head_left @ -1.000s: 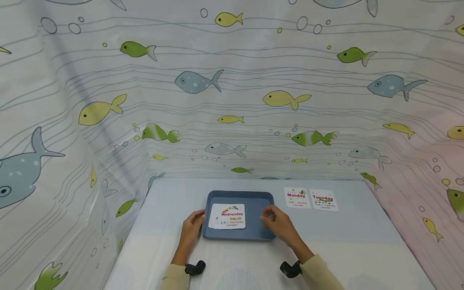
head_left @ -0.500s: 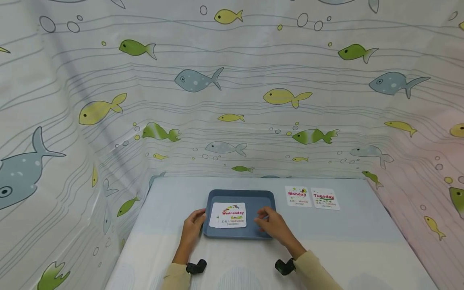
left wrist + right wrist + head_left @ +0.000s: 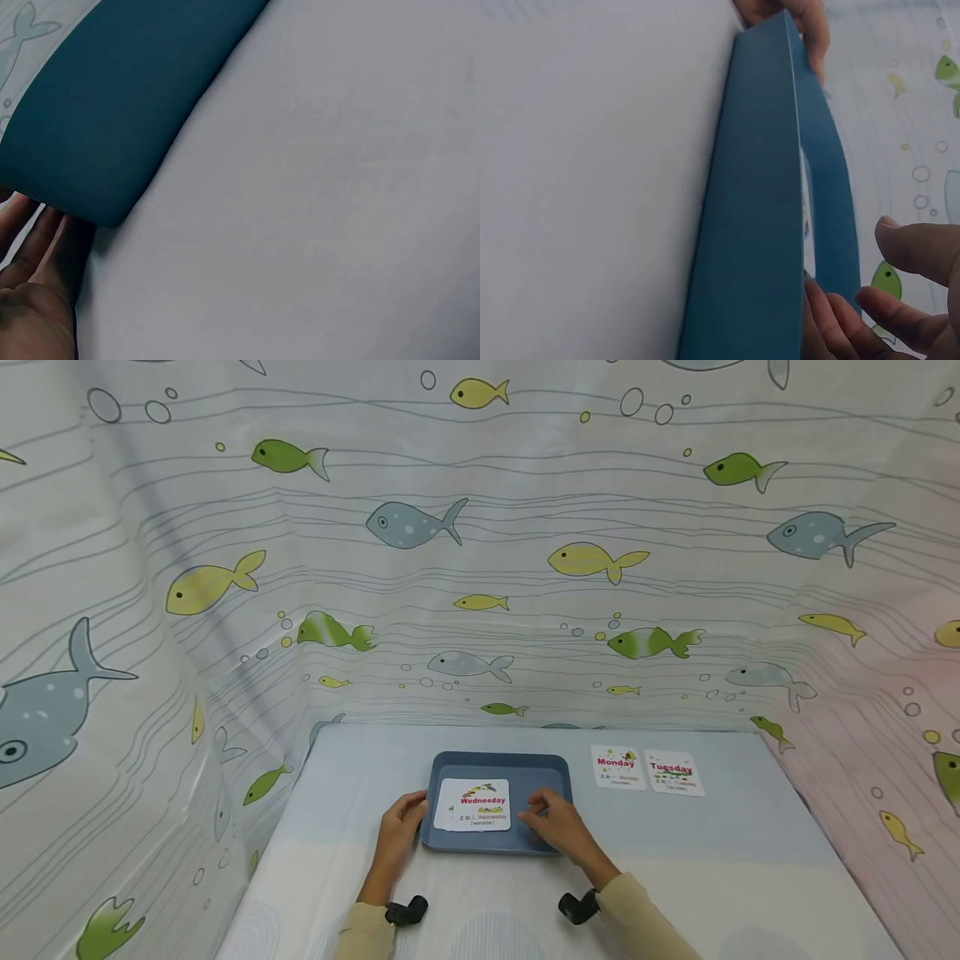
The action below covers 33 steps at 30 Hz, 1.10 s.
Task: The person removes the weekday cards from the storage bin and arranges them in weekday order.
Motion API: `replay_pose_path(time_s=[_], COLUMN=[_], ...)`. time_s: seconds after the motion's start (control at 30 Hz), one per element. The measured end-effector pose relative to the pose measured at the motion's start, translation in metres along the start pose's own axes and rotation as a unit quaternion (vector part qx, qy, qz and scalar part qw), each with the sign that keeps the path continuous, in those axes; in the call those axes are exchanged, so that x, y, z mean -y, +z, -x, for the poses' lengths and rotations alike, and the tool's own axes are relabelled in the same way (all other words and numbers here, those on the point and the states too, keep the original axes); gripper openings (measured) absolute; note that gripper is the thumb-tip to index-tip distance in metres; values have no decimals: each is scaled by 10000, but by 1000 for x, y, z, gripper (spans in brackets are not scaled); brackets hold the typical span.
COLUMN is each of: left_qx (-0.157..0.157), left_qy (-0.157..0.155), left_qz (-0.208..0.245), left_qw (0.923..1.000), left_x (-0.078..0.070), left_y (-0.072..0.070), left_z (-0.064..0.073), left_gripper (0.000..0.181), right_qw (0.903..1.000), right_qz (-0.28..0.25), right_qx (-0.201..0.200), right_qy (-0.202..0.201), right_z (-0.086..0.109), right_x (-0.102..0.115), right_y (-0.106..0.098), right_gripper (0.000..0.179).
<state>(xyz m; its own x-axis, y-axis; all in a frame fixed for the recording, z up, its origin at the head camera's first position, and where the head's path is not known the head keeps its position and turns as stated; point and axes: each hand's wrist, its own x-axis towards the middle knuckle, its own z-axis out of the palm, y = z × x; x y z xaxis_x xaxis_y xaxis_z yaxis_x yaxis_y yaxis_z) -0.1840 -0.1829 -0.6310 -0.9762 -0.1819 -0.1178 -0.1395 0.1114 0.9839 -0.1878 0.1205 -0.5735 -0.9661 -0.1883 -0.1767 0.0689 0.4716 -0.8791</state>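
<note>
A blue-grey tray (image 3: 487,846) rests on the table in the head view. Inside it, at the left, lies a white Wednesday card (image 3: 471,806), its lettering facing up. My left hand (image 3: 397,835) is at the tray's left side, fingertips against the outer wall; the left wrist view catches those fingers (image 3: 34,259) at the tray's corner. Over the right part of the tray is my right hand (image 3: 561,828), holding nothing, a little right of the card. Its thumb (image 3: 915,244) stands apart from the fingers in the right wrist view, where the near wall hides part of the fingers.
Beyond the tray to the right, a Monday card (image 3: 618,768) and a Tuesday card (image 3: 674,773) lie side by side on the pale tablecloth (image 3: 720,902). A fish-patterned curtain (image 3: 525,485) encloses the back and both sides.
My right hand has moved left over the tray, toward the Wednesday card. My left hand, the tray and the cards have stayed in place.
</note>
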Motion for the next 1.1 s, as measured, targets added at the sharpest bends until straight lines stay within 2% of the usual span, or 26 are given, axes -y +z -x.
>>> replay_pose_path(time_s=[0.27,0.5,0.7,1.1], left_qx=[-76,-53,-43,17], left_qy=[113,-57,-52,9], left_qz=[-86,-19,61,57], left_qw=[9999,10000,10000,10000], left_x=[2,1,1,1], left_y=[1,1,1,0], left_z=[-1,0,0,-1], left_gripper=[35,35,34,35], right_qw=[9997,9989,9974,9969], right_qz=[188,415,656,575], right_qx=[-108,-164,-195,-325], right_qy=[143,161,218,427], right_z=[-7,-13,-16,-20], right_x=[-3,-4,-1,0], right_y=[9,16,22,27], right_gripper=[41,45,48,51])
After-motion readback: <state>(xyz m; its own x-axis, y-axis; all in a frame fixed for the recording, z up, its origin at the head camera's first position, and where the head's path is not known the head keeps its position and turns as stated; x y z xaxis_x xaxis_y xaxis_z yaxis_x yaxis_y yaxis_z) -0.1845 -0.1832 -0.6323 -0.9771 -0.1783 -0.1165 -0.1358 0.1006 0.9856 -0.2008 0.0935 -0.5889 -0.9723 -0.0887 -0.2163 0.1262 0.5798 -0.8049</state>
